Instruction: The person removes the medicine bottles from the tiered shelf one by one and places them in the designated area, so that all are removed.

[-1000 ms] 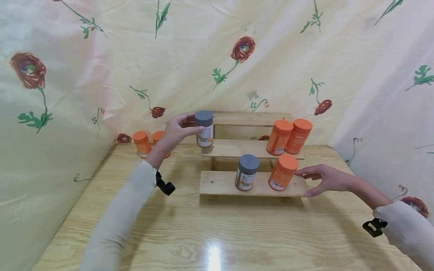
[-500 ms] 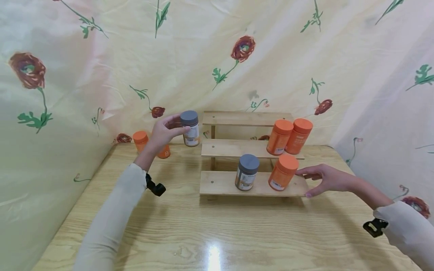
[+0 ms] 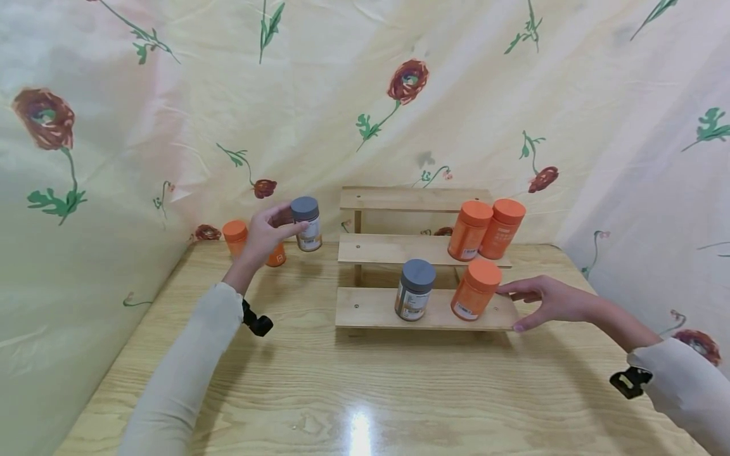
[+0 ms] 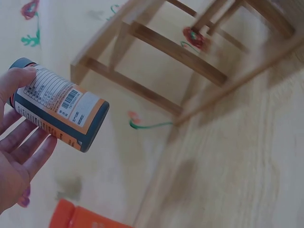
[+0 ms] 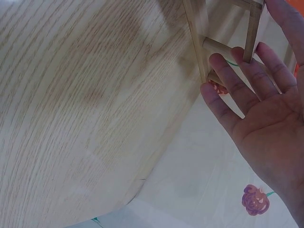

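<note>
In the head view my left hand point(image 3: 267, 232) holds a grey-lidded supplement bottle point(image 3: 306, 225) raised left of the wooden shelf rack point(image 3: 365, 308). The left wrist view shows thumb and fingers on either side of the bottle point(image 4: 59, 104), its barcode label exposed. My right hand point(image 3: 556, 303) touches the right end of the lowest shelf; in the right wrist view the hand point(image 5: 270, 114) has its fingers extended against the rack's side. Another grey-lidded bottle point(image 3: 415, 290) and an orange bottle point(image 3: 476, 290) stand on that lowest shelf.
Two orange bottles, one in front point(image 3: 470, 231) and one behind point(image 3: 502, 229), stand at the middle shelf's right end. Behind my left hand, two more orange bottles, one at the far left point(image 3: 234, 237) and one partly hidden point(image 3: 277, 255), stand on the wooden table point(image 3: 365, 386). Flowered cloth point(image 3: 319, 114) encloses the table.
My left hand has carried the grey-lidded bottle leftward from beside the rack's left end, then slightly down. The right hand stays in place at the shelf end.
</note>
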Demonstrator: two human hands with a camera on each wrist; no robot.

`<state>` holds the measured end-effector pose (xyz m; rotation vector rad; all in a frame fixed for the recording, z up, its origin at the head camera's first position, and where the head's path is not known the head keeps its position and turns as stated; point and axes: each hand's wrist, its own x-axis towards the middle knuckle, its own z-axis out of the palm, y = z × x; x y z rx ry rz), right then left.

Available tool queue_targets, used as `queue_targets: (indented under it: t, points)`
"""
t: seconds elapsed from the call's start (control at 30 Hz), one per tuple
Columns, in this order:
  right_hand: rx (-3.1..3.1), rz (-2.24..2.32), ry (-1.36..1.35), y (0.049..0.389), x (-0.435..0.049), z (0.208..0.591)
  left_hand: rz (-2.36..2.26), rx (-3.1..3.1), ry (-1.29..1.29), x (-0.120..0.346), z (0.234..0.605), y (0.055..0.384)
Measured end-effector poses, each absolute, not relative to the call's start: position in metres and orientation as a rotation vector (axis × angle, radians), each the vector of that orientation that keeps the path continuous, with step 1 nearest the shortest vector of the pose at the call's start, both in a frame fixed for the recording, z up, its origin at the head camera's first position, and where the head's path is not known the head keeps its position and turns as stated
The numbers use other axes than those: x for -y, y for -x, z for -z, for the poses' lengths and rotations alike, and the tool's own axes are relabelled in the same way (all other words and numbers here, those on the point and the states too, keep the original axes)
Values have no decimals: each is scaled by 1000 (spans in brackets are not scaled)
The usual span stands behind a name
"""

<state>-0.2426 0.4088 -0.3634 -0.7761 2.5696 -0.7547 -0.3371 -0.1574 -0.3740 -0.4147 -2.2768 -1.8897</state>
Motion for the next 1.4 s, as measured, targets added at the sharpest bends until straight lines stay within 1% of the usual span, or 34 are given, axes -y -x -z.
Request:
queue_targets:
  t: [0.4, 0.7, 1.4]
  points:
    - [-2567, 766, 771, 243, -409, 365, 1793, 2297, 316, 163, 402, 339]
    - [-2574, 764, 786, 242, -409, 365, 1801, 2316, 255, 168, 417, 340]
    - [-2573, 758, 785, 242, -410, 365, 1748, 2335, 264, 170, 443, 343]
